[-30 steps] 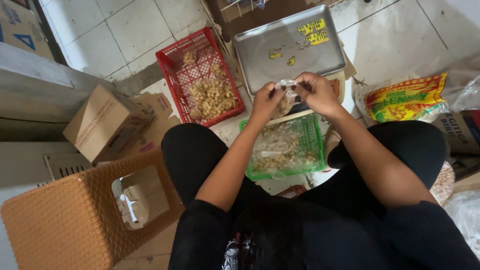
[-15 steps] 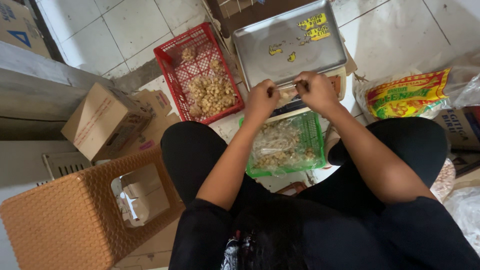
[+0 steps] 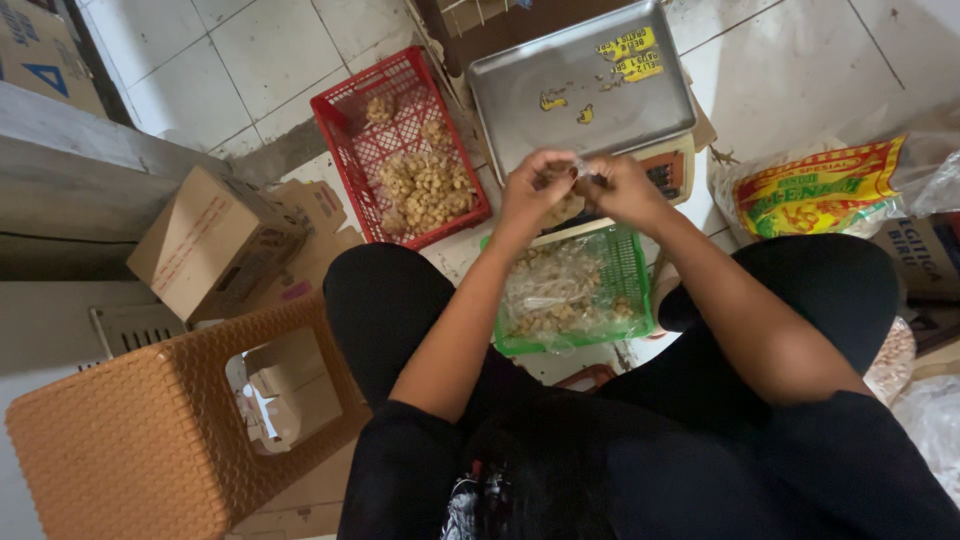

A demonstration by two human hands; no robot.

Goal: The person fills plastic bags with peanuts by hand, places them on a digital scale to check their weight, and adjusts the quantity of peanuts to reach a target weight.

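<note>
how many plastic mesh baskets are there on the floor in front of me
2. A red basket sits at upper left beside the metal tray; a green basket lies between the knees, just below both hands. Others may be hidden out of view.

Brown cardboard box [image 3: 205, 245] sat left on the floor, red-striped tape along its top. Another cardboard box [image 3: 40, 45] stood at the top-left corner, blue triangle mark on it. Yellow stickers [image 3: 628, 55] were stuck on the steel scale tray [image 3: 520, 100]. Yellow-red-green printed plastic bag [image 3: 815, 190] lay right; a cardboard box [image 3: 925, 255] with dark print just beside it.
</note>
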